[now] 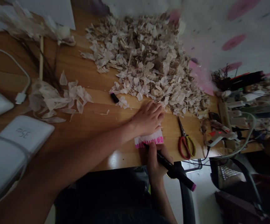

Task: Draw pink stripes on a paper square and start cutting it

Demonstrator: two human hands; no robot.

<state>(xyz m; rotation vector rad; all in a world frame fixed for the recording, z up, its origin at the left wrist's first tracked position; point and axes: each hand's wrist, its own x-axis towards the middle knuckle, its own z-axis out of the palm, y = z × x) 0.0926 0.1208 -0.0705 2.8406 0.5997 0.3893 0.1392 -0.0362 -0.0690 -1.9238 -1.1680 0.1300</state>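
My right hand (157,162) is shut around a black marker (172,167) with a pink end, and the marker's tip touches a white paper strip (149,139) striped with pink along one edge. My left hand (147,118) lies flat over the strip's upper edge, pinning it to the wooden table (97,130). Just above my left hand spreads a large heap of pale paper petals (144,59). A small black marker cap (114,98) lies at the heap's lower left. Red-and-yellow-handled scissors (185,140) lie to the right of my right hand.
A white hot glue gun (221,137) and a tangle of cords and tools sit at the table's right end. Loose petals (60,101), a thin stem and a white cable lie left, beside white devices (15,146). A pink-dotted sheet (233,40) covers the far corner.
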